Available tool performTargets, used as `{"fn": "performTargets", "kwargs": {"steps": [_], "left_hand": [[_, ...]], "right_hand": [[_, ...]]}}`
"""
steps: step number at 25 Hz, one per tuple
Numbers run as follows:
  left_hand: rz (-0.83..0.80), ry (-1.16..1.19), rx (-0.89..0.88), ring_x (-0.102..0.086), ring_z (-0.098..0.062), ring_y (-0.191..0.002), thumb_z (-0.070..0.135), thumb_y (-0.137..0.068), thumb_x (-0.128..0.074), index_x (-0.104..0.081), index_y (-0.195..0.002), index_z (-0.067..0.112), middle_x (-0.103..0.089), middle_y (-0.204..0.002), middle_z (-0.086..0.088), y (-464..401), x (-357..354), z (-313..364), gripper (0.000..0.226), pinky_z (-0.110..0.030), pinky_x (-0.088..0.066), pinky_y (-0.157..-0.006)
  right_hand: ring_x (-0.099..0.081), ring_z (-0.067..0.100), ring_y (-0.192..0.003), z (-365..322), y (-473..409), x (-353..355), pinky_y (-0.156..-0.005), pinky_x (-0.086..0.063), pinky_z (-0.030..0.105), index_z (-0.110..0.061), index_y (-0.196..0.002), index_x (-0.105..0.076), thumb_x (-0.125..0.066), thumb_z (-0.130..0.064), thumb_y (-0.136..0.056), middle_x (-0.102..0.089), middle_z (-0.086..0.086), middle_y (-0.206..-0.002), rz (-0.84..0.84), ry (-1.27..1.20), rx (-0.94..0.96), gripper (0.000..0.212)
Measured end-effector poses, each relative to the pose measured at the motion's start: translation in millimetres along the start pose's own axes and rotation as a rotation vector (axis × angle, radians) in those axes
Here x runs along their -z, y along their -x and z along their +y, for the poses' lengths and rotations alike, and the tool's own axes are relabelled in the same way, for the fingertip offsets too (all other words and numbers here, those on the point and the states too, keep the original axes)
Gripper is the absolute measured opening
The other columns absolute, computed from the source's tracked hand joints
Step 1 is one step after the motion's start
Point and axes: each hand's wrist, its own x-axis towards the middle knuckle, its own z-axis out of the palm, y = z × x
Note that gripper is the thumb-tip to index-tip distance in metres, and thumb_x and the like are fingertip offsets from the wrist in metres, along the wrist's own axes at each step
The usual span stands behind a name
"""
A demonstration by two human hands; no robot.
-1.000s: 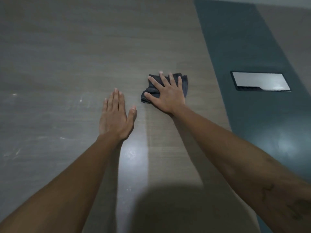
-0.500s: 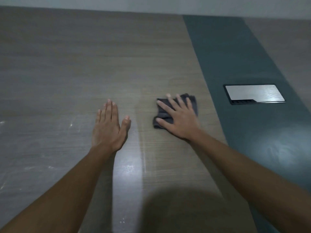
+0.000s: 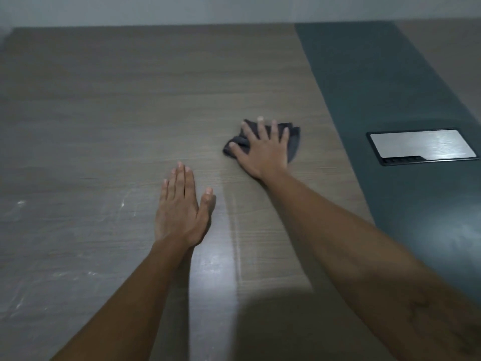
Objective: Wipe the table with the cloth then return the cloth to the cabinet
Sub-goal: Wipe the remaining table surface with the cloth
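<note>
A dark grey cloth [image 3: 294,142] lies crumpled on the wood-grain table [image 3: 130,113], a little right of centre. My right hand [image 3: 263,149] presses flat on top of it with fingers spread and straight, so most of the cloth is hidden beneath the palm. My left hand [image 3: 181,207] rests palm down on the bare tabletop, nearer to me and to the left of the cloth, fingers together and straight. No cabinet is in view.
A dark teal strip [image 3: 377,87] runs along the table's right side, with a silver cable-box lid [image 3: 421,147] set into it. A pale wall [image 3: 234,9] stands behind the table's far edge. White smudges [image 3: 122,204] mark the left tabletop.
My right hand has slid the cloth away from me across the table, after pulling it nearer half a second earlier. The left hand stays flat in place. The view has tilted up, showing the wall.
</note>
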Motion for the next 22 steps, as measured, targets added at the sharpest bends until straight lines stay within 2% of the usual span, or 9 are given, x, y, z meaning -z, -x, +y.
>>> {"fn": "performTargets", "kwargs": {"steps": [3, 6, 9, 11, 14, 16, 19, 22], "left_hand": [[0.031, 0.101, 0.067, 0.01, -0.015, -0.153, 0.065, -0.091, 0.012, 0.001, -0.158, 0.007, 0.008, -0.166, -0.008, 1, 4, -2, 0.09, -0.035, 0.006, -0.124], [0.066, 0.127, 0.049, 0.006, -0.016, -0.153, 0.065, -0.092, 0.007, -0.004, -0.158, 0.005, 0.004, -0.166, -0.01, -5, 16, -23, 0.09, -0.033, 0.006, -0.124], [0.081, 0.069, 0.026, -0.001, -0.023, -0.154, 0.066, -0.092, 0.0, -0.011, -0.157, 0.003, -0.002, -0.166, -0.013, -19, 35, -72, 0.091, -0.034, 0.004, -0.124], [0.07, 0.026, 0.049, -0.002, -0.025, -0.154, 0.067, -0.092, -0.001, -0.011, -0.157, 0.004, -0.001, -0.166, -0.013, -26, 44, -107, 0.092, -0.034, 0.004, -0.124], [0.043, -0.007, 0.064, -0.002, -0.025, -0.154, 0.069, -0.09, 0.003, -0.012, -0.157, 0.003, -0.001, -0.166, -0.014, -31, 50, -145, 0.096, -0.036, 0.003, -0.124], [0.04, -0.008, 0.058, -0.002, -0.025, -0.154, 0.068, -0.09, 0.002, -0.013, -0.157, 0.002, -0.002, -0.166, -0.014, -34, 51, -154, 0.095, -0.036, 0.003, -0.124], [0.075, 0.027, 0.033, -0.006, -0.025, -0.153, 0.067, -0.09, 0.001, -0.016, -0.157, 0.003, -0.006, -0.166, -0.013, -37, 51, -157, 0.094, -0.034, 0.003, -0.123], [0.064, 0.027, 0.045, -0.007, -0.024, -0.153, 0.067, -0.09, 0.003, -0.018, -0.157, 0.004, -0.007, -0.166, -0.012, -31, 44, -156, 0.094, -0.033, 0.003, -0.123]], "right_hand": [[-0.003, 0.034, -0.158, -21, 52, -3, -0.125, 0.004, 0.059, -0.042, -0.161, -0.019, -0.021, -0.077, -0.096, -0.01, 0.002, -0.172, -0.029, -0.016, 0.161, 0.074], [-0.016, 0.031, -0.157, 20, 111, -7, -0.125, -0.007, 0.058, -0.044, -0.158, -0.029, -0.025, -0.08, -0.093, -0.024, 0.0, -0.169, 0.036, 0.002, 0.321, 0.074], [-0.028, 0.033, -0.153, 81, 112, -1, -0.124, -0.014, 0.057, -0.047, -0.156, -0.032, -0.023, -0.084, -0.089, -0.031, 0.0, -0.166, 0.086, 0.035, 0.179, 0.077], [-0.021, 0.035, -0.155, 92, 82, 8, -0.124, -0.009, 0.058, -0.047, -0.158, -0.026, -0.02, -0.085, -0.088, -0.024, 0.0, -0.169, 0.041, 0.03, 0.033, 0.079], [-0.006, 0.037, -0.157, 50, 30, 8, -0.125, -0.001, 0.06, -0.044, -0.161, -0.016, -0.018, -0.082, -0.093, -0.01, 0.001, -0.172, 0.008, 0.041, -0.13, 0.078], [-0.002, 0.038, -0.157, 3, 6, 5, -0.124, 0.002, 0.061, -0.042, -0.161, -0.016, -0.019, -0.08, -0.095, -0.007, 0.002, -0.172, -0.004, 0.005, -0.126, 0.077], [-0.002, 0.036, -0.158, -66, 8, -2, -0.124, 0.004, 0.06, -0.042, -0.161, -0.017, -0.021, -0.079, -0.096, -0.009, 0.0, -0.172, -0.015, 0.017, 0.045, 0.075], [-0.004, 0.033, -0.158, -99, 58, -8, -0.125, 0.004, 0.059, -0.044, -0.16, -0.022, -0.017, -0.079, -0.093, -0.014, -0.001, -0.172, -0.029, 0.015, 0.238, 0.076]]}}
